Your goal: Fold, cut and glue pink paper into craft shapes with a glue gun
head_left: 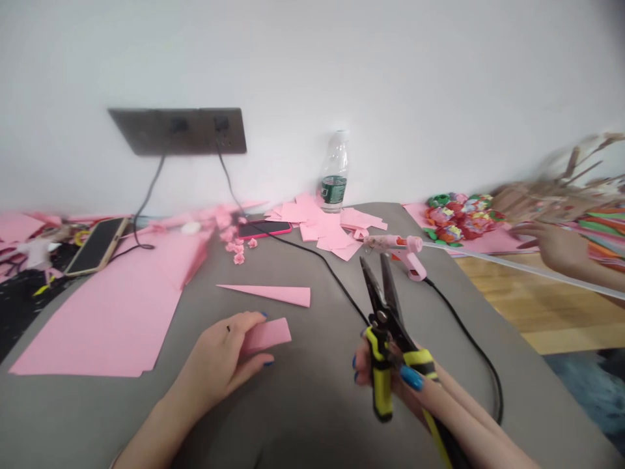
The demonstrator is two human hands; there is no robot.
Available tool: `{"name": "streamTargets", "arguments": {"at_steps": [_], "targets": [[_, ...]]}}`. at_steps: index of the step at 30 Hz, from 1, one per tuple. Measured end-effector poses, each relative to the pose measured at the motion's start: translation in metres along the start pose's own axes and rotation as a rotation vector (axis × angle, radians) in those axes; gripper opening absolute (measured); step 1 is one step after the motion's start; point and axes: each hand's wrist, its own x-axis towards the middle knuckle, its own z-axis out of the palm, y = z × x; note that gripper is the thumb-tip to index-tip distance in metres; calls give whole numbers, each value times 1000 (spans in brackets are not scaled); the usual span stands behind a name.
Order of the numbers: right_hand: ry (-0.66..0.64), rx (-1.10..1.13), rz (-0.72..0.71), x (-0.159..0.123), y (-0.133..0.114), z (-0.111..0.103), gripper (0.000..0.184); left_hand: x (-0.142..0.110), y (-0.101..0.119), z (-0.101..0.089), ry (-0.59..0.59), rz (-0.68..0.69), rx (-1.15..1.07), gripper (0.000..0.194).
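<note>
My left hand (222,361) rests on the grey surface (303,404) and pinches a small pink paper piece (268,335) between thumb and fingers. My right hand (395,381) grips the yellow-and-black handles of a pair of pliers-like cutters (385,326), whose dark jaws point away from me, slightly parted. A pink paper triangle (273,294) lies just beyond my left hand. A pink glue gun (398,247) lies further back, with its black cord (469,339) running past my right hand.
Large pink sheets (112,312) lie at left, cut pink squares (327,228) and a water bottle (334,172) at the back. Two phones (97,244) (263,228) are plugged into a wall socket (178,130). Another person's hand (551,244) reaches near paper flowers (456,218) at right.
</note>
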Motion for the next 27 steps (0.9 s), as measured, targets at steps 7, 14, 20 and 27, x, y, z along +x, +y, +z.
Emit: {"name": "streamTargets", "arguments": {"at_steps": [7,14,20,27], "targets": [[297,-788,-181,17,-26,2,38,10,-11,-1,-200,-189,-121,24],[309,-1044,-408,77,-28,1,47,6,-12,3,-190,-255,-228,29],[193,-1258,-518,141,-39,15,52,1,-17,0,-254,-237,-242,54],[184,-1273,-571,167,-27,28,47,-25,-35,-18,-265,-221,-108,41]]}}
